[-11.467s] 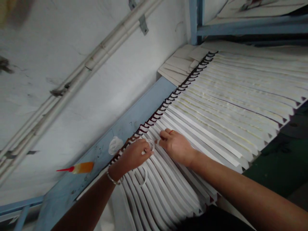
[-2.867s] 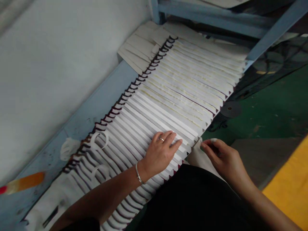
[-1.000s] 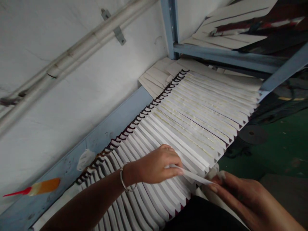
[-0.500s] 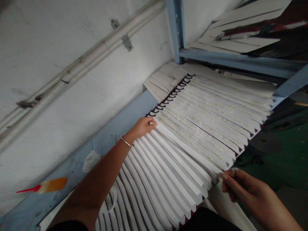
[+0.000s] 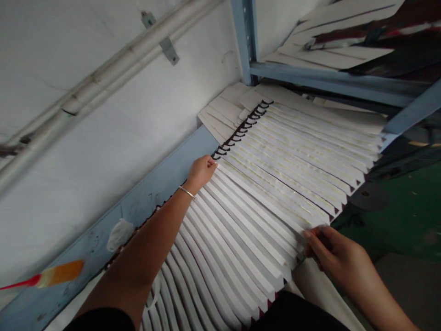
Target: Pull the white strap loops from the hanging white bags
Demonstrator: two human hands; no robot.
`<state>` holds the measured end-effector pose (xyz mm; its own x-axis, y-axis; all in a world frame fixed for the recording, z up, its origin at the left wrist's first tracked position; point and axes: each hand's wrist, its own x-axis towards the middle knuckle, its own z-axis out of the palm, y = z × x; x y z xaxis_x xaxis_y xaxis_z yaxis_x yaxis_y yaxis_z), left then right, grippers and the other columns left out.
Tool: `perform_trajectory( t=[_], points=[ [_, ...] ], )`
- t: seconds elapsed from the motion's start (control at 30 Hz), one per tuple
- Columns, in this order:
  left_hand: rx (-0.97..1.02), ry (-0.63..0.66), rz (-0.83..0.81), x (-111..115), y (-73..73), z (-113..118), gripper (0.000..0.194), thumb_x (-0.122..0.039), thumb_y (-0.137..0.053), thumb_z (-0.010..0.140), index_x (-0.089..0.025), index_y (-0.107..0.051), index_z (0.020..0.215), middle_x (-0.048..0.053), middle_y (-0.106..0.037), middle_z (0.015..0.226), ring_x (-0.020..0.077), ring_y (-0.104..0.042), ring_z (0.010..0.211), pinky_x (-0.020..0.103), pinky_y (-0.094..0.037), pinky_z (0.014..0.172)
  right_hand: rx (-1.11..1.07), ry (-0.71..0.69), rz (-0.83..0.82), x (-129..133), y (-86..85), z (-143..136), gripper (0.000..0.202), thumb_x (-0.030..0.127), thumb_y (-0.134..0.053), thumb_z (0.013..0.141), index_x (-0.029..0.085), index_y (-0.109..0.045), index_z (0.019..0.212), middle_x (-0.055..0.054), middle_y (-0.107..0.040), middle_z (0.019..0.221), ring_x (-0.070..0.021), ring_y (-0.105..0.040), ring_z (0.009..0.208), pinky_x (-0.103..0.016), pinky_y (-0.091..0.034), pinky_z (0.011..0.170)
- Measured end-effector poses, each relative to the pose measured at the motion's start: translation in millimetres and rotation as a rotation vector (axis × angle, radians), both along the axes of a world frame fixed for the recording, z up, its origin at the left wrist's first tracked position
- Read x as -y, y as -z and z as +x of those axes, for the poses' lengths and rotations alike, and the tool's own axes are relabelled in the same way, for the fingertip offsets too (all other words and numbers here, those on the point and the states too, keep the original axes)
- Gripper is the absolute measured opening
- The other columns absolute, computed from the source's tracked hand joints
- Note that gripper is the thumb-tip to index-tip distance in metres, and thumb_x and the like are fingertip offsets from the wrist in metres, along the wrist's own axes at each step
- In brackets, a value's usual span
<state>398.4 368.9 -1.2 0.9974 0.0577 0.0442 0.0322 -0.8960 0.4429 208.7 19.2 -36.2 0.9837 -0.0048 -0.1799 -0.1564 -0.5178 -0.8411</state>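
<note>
A row of long white strips (image 5: 227,248) lies side by side, overlapping, across the blue work surface. Those farther off, the strips with thin yellowish shiny lines (image 5: 275,161), lie flat; the nearer ones stand in ridges. Dark scalloped trim (image 5: 241,131) shows at their far ends, and dark maroon points peek out at the near ends. My left hand (image 5: 201,172), with a bangle at the wrist, pinches the far end of one white strip (image 5: 255,193). The near end of that strip is between the thumb and fingers of my right hand (image 5: 332,250).
An amber bottle with a red nozzle (image 5: 60,274) and a crumpled white bundle (image 5: 120,234) lie on the blue surface (image 5: 165,179) by the wall. Pale card sheets (image 5: 223,112) sit beyond the strips. A blue metal rack (image 5: 330,82) stands at the back right. Pipes (image 5: 103,76) run along the wall.
The view has shifted slightly. My right hand has drawn the strip's near end in against the neighbouring strips, and the strip now looks straighter. My left hand stays at the far end.
</note>
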Motion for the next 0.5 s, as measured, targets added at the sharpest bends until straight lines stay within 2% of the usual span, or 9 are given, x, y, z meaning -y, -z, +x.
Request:
perform_trajectory(
  t=[0.1,0.27,0.43,0.5],
  points=[
    [-0.004,0.005,0.041,-0.1,2.3,2.2,0.015,-0.030,-0.063,0.083,-0.015,-0.065,0.082,0.005,-0.069,0.079,0.0159,-0.060,0.071,0.026,-0.041,0.065,-0.099,0.010,-0.020,-2.7,-4.5,2.8,0.039,0.058,-0.049,0.089,0.023,-0.055,0.070,-0.001,-0.062,0.055,-0.0160,-0.056,0.045,-0.028,-0.042,0.049],
    [-0.008,-0.011,0.084,2.2,2.0,3.5,0.016,-0.032,-0.064,0.083,-0.016,-0.064,0.080,0.004,-0.070,0.077,0.0165,-0.061,0.070,0.026,-0.041,0.065,-0.085,0.043,-0.144,-5.1,-6.8,7.1,0.038,0.057,-0.049,0.084,0.024,-0.050,0.065,0.000,-0.056,0.053,-0.0169,-0.053,0.049,-0.029,-0.035,0.053],
    [-0.017,-0.016,0.120,5.1,1.3,4.0,0.014,-0.030,-0.066,0.083,-0.017,-0.063,0.079,0.004,-0.070,0.078,0.0162,-0.062,0.072,0.026,-0.042,0.065,-0.070,0.028,-0.210,-5.5,-4.3,7.5,0.032,0.049,-0.049,0.086,0.024,-0.050,0.067,0.001,-0.055,0.056,-0.0167,-0.053,0.053,-0.029,-0.032,0.056],
    [-0.031,-0.017,0.162,7.5,-0.3,3.0,0.014,-0.031,-0.065,0.085,-0.017,-0.063,0.081,0.004,-0.071,0.081,0.0170,-0.064,0.074,0.026,-0.043,0.067,-0.088,0.001,-0.289,-7.0,-4.8,7.2,0.030,0.045,-0.049,0.089,0.023,-0.050,0.068,0.000,-0.056,0.057,-0.0170,-0.055,0.054,-0.029,-0.031,0.056]
  ],
)
